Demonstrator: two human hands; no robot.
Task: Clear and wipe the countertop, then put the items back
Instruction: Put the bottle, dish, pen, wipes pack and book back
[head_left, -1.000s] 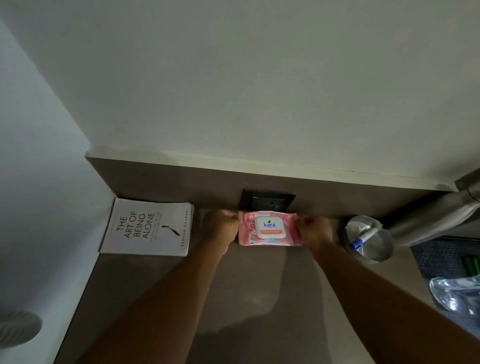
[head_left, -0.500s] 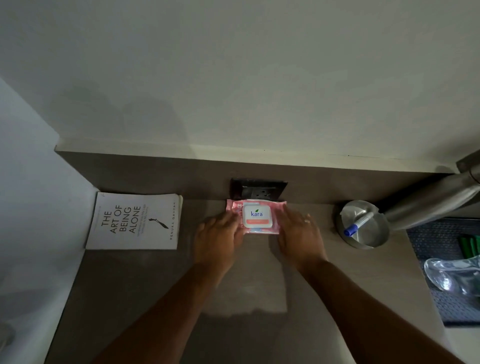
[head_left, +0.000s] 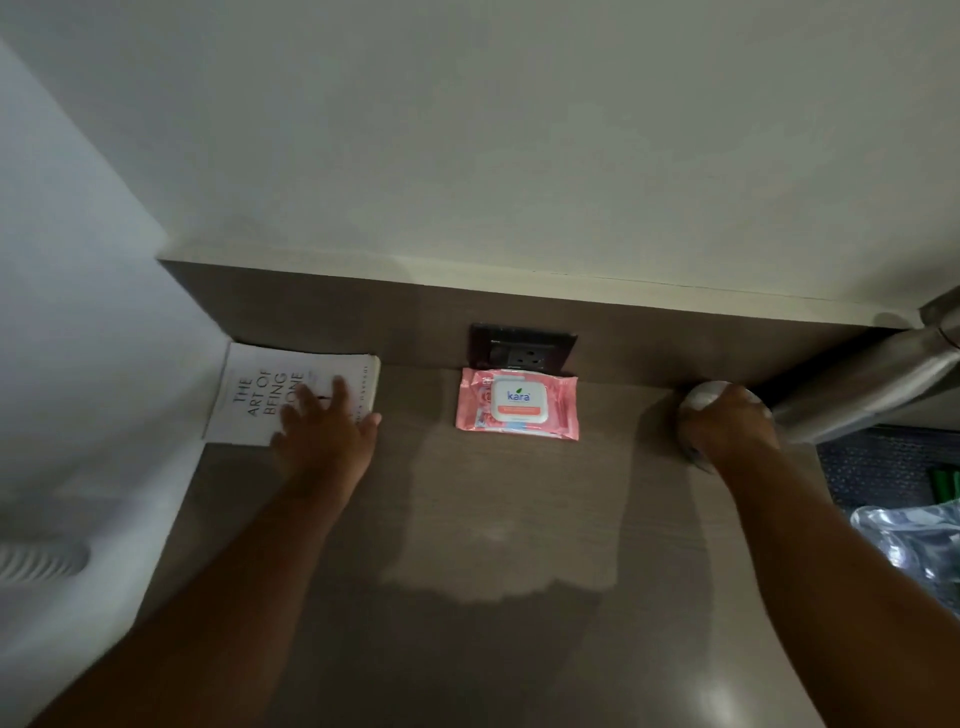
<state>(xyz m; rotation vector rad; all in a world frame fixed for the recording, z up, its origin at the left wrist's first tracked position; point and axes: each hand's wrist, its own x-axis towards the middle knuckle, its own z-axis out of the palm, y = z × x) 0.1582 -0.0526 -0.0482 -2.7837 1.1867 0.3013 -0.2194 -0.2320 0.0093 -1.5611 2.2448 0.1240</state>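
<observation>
The wipes (head_left: 517, 404), a soft pink pack with a stiff white flap on top, are lying flat at the far edge of the bench (head_left: 519, 519), right under the socket (head_left: 523, 349) and touching the back panel, with neither hand on them. The pack is probably light and squashy with slick film, so holding it across both short ends would keep it from sagging or slipping.

To the left, the book (head_left: 249, 395) is lying flat in the far left corner, against the wall. The left hand (head_left: 324, 434) is resting on its near right part, fingers (head_left: 340, 387) straight and spread over the cover, thumb past the book's right edge. A paperback like this should be stiff enough to slide or to lift by its spine edge, and moderately light.

To the right, the right hand (head_left: 727, 423) is covering a round metal bowl (head_left: 698, 397), fingers curling down over its rim in what looks like a hold from above. The bowl is likely light, hard and smooth, so a grip on the rim seems wisest. Whatever it is holding is hidden by the hand.

A metal pipe (head_left: 857, 384) is slanting off at far right, above a dark mat (head_left: 872, 467) and some clear plastic (head_left: 914, 540). A paler patch is showing on the bench's middle, possibly damp or just light; I cannot tell which.
</observation>
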